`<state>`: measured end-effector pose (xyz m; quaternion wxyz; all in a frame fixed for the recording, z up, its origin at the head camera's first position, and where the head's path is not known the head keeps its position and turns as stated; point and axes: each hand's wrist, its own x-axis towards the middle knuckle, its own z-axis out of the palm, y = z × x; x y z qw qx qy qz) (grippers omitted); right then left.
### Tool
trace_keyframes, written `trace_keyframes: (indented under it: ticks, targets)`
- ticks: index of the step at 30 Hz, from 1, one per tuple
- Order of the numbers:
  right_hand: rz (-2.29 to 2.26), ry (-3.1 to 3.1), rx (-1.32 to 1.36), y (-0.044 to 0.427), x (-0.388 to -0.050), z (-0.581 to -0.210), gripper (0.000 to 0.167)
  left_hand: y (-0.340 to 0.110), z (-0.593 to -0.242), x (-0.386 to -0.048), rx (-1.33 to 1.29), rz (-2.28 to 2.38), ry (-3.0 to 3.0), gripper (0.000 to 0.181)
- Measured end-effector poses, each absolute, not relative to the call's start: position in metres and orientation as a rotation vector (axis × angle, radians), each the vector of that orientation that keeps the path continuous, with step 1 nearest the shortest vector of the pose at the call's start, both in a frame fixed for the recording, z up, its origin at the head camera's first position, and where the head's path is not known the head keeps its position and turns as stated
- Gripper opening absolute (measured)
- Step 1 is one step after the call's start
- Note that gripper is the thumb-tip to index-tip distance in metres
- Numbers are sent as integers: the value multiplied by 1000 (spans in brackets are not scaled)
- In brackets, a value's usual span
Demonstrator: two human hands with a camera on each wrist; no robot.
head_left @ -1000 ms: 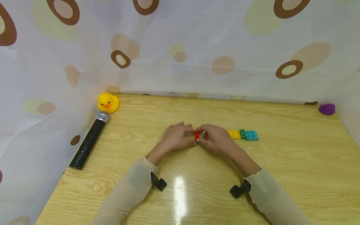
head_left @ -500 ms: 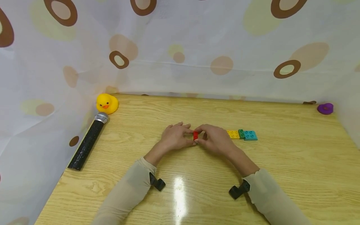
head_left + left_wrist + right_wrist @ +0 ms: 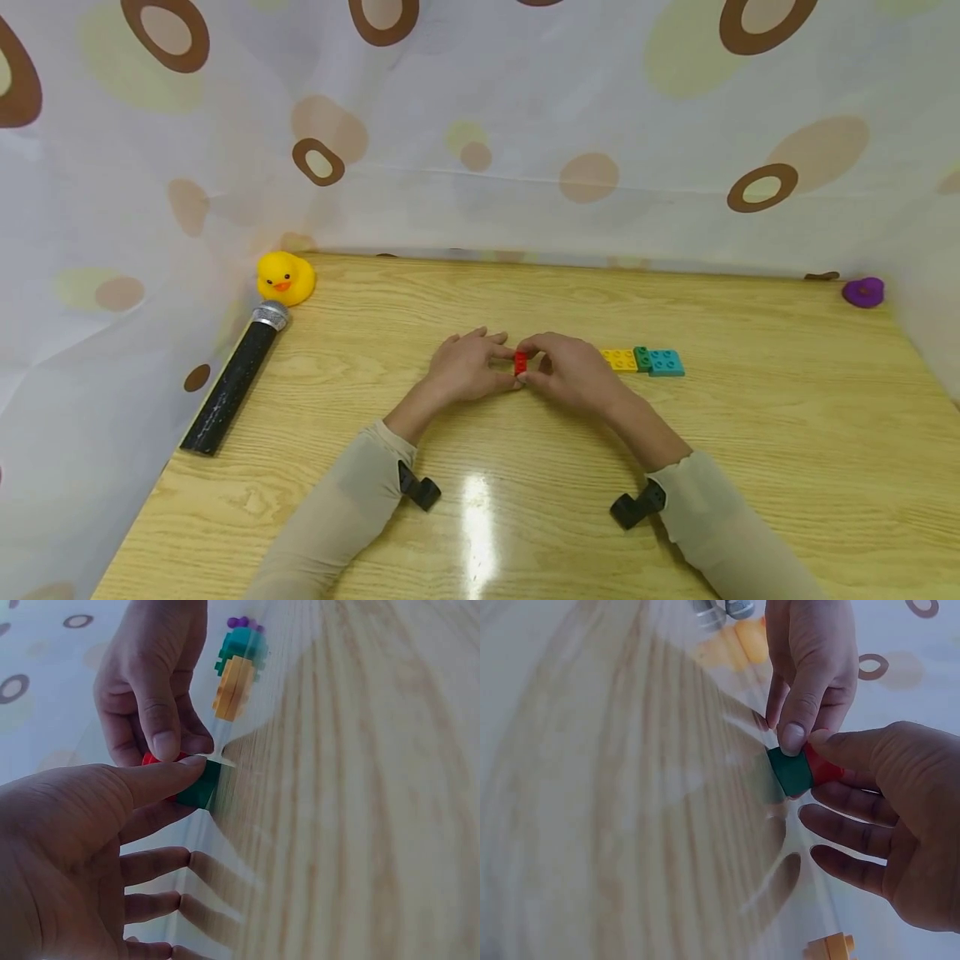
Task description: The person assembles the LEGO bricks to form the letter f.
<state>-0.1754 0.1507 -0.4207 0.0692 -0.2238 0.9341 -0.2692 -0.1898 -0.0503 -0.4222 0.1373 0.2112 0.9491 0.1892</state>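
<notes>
Both L hand & R hand: fingers clamped, resp., on green brick & red brick atop.

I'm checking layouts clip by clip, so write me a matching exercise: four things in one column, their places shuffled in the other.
Things
1. red brick
2. microphone
3. blue brick
4. purple toy

Places
A. far right corner of the table
B. between the left hand and right hand
C. right end of the brick row
D. along the table's left side

Pairs: 1-B, 2-D, 3-C, 4-A
</notes>
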Motion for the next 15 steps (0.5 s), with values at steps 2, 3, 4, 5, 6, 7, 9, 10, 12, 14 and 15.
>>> trace_keyframes:
  ticks: [2,3,4,5,6,7,9,10,12,14,15]
  targets:
    - [-804,2806,-682,152,-176,-420,36,-50,-422,-190,609,545,2746,53]
    - [-801,2803,-689,152,-177,-419,36,-50,-422,-190,609,547,2745,53]
    - [-800,2797,-693,153,-177,-419,36,-50,-422,-190,609,551,2743,53]
    - [-794,2796,-697,153,-177,-418,37,-50,-422,-190,610,554,2743,53]
    - [-785,2795,-704,154,-178,-417,38,-50,-422,-190,611,558,2744,53]
    - [-779,2795,-712,155,-178,-417,40,-50,-422,-190,613,562,2744,53]
    - [-770,2790,-730,157,-179,-416,44,-50,-422,-190,619,570,2746,54]
    - [-764,2789,-738,157,-180,-416,45,-50,-423,-190,622,572,2747,54]
    - [-754,2792,-761,159,-180,-417,48,-50,-423,-190,625,576,2749,54]
    - [-753,2791,-776,161,-181,-417,49,-50,-422,-190,627,579,2746,54]
    - [-756,2792,-781,161,-182,-417,49,-50,-422,-190,627,578,2745,54]
